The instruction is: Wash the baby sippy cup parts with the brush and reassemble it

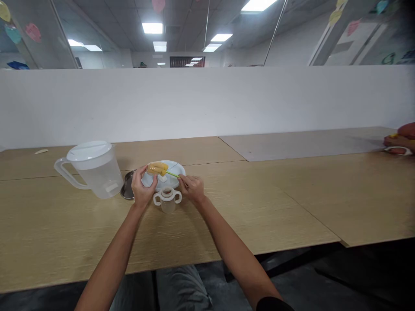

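Observation:
My left hand (143, 186) is closed around a small clear cover (151, 169) that looks like a bottle cap; its exact kind is hard to make out. The yellow sponge head of a bottle brush (162, 169) sits at the cover's mouth, partly inside it. My right hand (192, 187) pinches the end of the brush's thin green handle. Just below, a clear two-handled baby bottle (168, 202) stands upright with its neck uncovered. Behind the hands lies a white plate (178, 169) with a small pale item on it, partly hidden by my hands.
Left of my hands stands a large lidded plastic pitcher (103, 172), its handle facing left. A shiny metal dish (127, 185) lies between pitcher and left hand. A low white wall (207, 103) rises behind the wooden table (253, 203). Red and yellow objects (402, 140) are at far right.

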Available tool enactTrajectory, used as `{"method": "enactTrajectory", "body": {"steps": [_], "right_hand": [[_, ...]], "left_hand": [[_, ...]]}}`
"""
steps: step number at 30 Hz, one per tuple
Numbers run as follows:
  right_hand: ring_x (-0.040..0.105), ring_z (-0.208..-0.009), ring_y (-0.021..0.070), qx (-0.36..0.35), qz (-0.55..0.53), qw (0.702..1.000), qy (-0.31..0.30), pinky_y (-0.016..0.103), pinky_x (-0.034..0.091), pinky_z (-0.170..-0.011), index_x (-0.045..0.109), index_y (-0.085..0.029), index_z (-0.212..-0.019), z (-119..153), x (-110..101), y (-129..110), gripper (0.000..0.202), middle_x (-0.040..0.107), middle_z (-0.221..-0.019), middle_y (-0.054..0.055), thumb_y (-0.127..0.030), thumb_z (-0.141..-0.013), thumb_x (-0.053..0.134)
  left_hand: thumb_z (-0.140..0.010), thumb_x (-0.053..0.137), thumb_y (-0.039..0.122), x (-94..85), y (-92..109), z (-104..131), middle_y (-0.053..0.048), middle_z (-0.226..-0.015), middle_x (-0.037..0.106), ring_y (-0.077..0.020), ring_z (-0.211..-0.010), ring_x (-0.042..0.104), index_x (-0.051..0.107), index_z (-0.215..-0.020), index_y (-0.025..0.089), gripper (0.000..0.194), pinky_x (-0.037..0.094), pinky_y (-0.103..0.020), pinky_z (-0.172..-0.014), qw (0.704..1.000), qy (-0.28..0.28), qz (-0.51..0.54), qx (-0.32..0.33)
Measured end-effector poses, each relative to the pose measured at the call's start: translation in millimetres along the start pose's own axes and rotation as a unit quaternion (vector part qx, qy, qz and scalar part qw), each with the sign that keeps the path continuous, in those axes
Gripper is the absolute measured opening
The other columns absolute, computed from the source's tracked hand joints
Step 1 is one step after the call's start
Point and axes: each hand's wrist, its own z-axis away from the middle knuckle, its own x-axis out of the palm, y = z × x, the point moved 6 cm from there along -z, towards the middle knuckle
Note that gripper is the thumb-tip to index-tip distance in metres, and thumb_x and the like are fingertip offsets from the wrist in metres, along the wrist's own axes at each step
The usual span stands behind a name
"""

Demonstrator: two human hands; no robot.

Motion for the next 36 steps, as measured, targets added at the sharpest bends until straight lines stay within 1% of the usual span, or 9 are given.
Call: {"method": "enactTrajectory", "body": {"steps": [4, 6, 10, 16, 22, 24, 26, 31, 36], "right_hand": [[0.052, -0.053, 0.0105, -0.014, 0.001, 1.0, 0.014, 0.025, 0.03, -0.057, 0.07, -0.016, -0.091, 2.3, -1.1, -0.3, 0.036, 0.063, -0.061, 0.006, -0.033, -0.093, 0.039], [0.051, -0.053, 0.0111, -0.033, -0.001, 0.999, 0.016, 0.025, 0.03, -0.057, 0.07, -0.016, -0.091, 3.2, -2.0, -4.0, 0.036, 0.063, -0.06, 0.006, -0.034, -0.093, 0.039], [0.051, -0.054, 0.0117, -0.039, 0.007, 0.999, -0.003, 0.026, 0.031, -0.057, 0.071, -0.016, -0.094, 3.0, -1.1, -9.2, 0.037, 0.062, -0.06, 0.006, -0.034, -0.092, 0.039], [0.05, -0.054, 0.0114, -0.005, 0.02, 1.0, -0.006, 0.025, 0.03, -0.058, 0.071, -0.016, -0.095, 1.5, 0.9, -6.5, 0.038, 0.063, -0.061, 0.006, -0.036, -0.093, 0.039], [0.05, -0.054, 0.0101, 0.074, 0.039, 0.996, 0.02, 0.024, 0.028, -0.056, 0.071, -0.016, -0.091, 3.2, 2.8, 7.4, 0.038, 0.064, -0.063, 0.006, -0.034, -0.094, 0.037], [0.048, -0.053, 0.0097, 0.107, 0.041, 0.992, 0.046, 0.024, 0.026, -0.054, 0.071, -0.016, -0.086, 3.6, 0.2, 13.1, 0.04, 0.063, -0.061, 0.005, -0.034, -0.095, 0.035], [0.048, -0.052, 0.0094, 0.125, 0.04, 0.989, 0.06, 0.023, 0.025, -0.053, 0.07, -0.016, -0.081, 3.5, -1.4, 16.4, 0.042, 0.062, -0.06, 0.004, -0.035, -0.095, 0.035], [0.049, -0.054, 0.0097, 0.134, 0.031, 0.989, 0.045, 0.023, 0.025, -0.053, 0.07, -0.017, -0.083, 3.5, 1.5, 17.4, 0.041, 0.065, -0.064, 0.004, -0.036, -0.094, 0.035], [0.053, -0.058, 0.0107, 0.153, 0.024, 0.988, 0.012, 0.023, 0.026, -0.055, 0.071, -0.017, -0.089, 5.7, 5.7, 19.2, 0.039, 0.068, -0.071, 0.005, -0.035, -0.094, 0.036]], "left_hand": [[-0.08, 0.058, 0.042, 1.1, -4.4, -2.7, -0.01, -0.113, 0.064, -0.0206, -0.102, 0.062, 0.054, -0.115, 0.015, 0.044, 0.048, -0.034, -0.091, 0.996, -0.04, 0.068, -0.033], [-0.083, 0.052, 0.044, 1.5, -10.7, -3.2, -0.008, -0.102, 0.068, -0.0199, -0.093, 0.065, 0.057, -0.109, 0.015, 0.039, 0.049, -0.031, -0.083, 0.991, -0.055, 0.103, -0.071], [-0.085, 0.048, 0.05, 0.5, -20.9, -1.9, -0.005, -0.078, 0.068, -0.0179, -0.074, 0.064, 0.062, -0.09, 0.015, 0.038, 0.049, -0.028, -0.069, 0.984, -0.042, 0.111, -0.134], [-0.083, 0.057, 0.047, -0.4, -11.4, -0.6, -0.009, -0.11, 0.064, -0.0186, -0.095, 0.061, 0.056, -0.114, 0.015, 0.044, 0.047, -0.031, -0.087, 0.995, 0.007, 0.064, -0.072], [-0.089, 0.048, 0.039, -21.7, -22.4, -6.7, -0.013, -0.127, 0.053, -0.0224, -0.117, 0.049, 0.046, -0.131, 0.016, 0.048, 0.039, -0.036, -0.1, 0.994, 0.06, -0.092, -0.027], [-0.088, 0.048, 0.036, -25.9, -34.4, -10.7, -0.016, -0.135, 0.044, -0.025, -0.12, 0.045, 0.047, -0.131, 0.016, 0.047, 0.037, -0.038, -0.102, 0.988, 0.039, -0.149, -0.026], [-0.086, 0.05, 0.033, -24.5, -50.8, -12.8, -0.019, -0.135, 0.039, -0.0275, -0.117, 0.047, 0.051, -0.127, 0.014, 0.045, 0.038, -0.041, -0.1, 0.978, -0.012, -0.202, -0.043], [-0.084, 0.049, 0.022, -14.3, -85.4, -5.5, -0.018, -0.118, 0.049, -0.0286, -0.109, 0.051, 0.051, -0.126, 0.013, 0.043, 0.043, -0.042, -0.095, 0.943, -0.121, -0.292, -0.103], [-0.084, 0.046, 0.018, -8.5, -95.9, 2.6, -0.018, -0.124, 0.049, -0.0292, -0.11, 0.053, 0.042, -0.134, 0.014, 0.05, 0.046, -0.041, -0.09, 0.929, -0.166, -0.291, -0.156]]}}
